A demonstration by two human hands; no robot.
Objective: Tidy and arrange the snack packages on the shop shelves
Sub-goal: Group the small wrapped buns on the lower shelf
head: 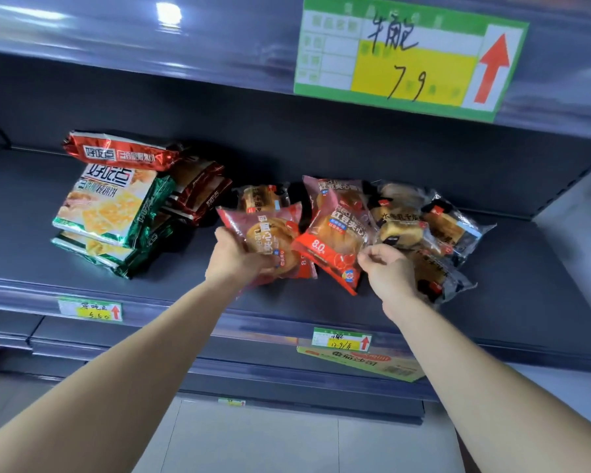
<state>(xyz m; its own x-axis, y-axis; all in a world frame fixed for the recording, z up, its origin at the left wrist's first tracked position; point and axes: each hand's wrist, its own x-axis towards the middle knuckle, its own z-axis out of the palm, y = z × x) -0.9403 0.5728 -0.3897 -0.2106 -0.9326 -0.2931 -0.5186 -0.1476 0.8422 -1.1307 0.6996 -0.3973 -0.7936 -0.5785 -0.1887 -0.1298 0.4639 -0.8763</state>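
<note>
Shelf (526, 285), dark grey, carries the snacks in loose groups. The left hand (236, 256) reaches up to the middle of it and grips a pink bread packet (270, 233), thumb and fingers wrapped round its lower left part. The packet stands tilted, its top toward 12 o'clock.

Just beside it at 3 o'clock, a red-bottomed bread packet (335, 247) lies slanted with its lower corner pointing to 5 o'clock. The two packets meet at their near edges. The right hand (388, 269) is curled, with thumb and forefinger closed together at that packet's right edge. Whether any film is caught between them cannot be told.

Behind these, toward 12 o'clock, sit a small bread packet (263, 198) and another pink packet (335, 194). At 3 o'clock of the right hand lies a heap of clear bread packets (437, 227), partly hidden by the wrist.

Well apart at 9 o'clock of the left hand, green cracker packs (103, 213) are stacked aslant. A red cracker pack (120, 153) lies on top, and dark red packs (198, 192) lean just behind.

A large green and yellow price card (410, 59) hangs on the edge of the shelf above, at 1 o'clock. Small price tags (89, 310) sit on the front rail. A yellow carton (362, 363) shows on the level below, at 6 o'clock.
</note>
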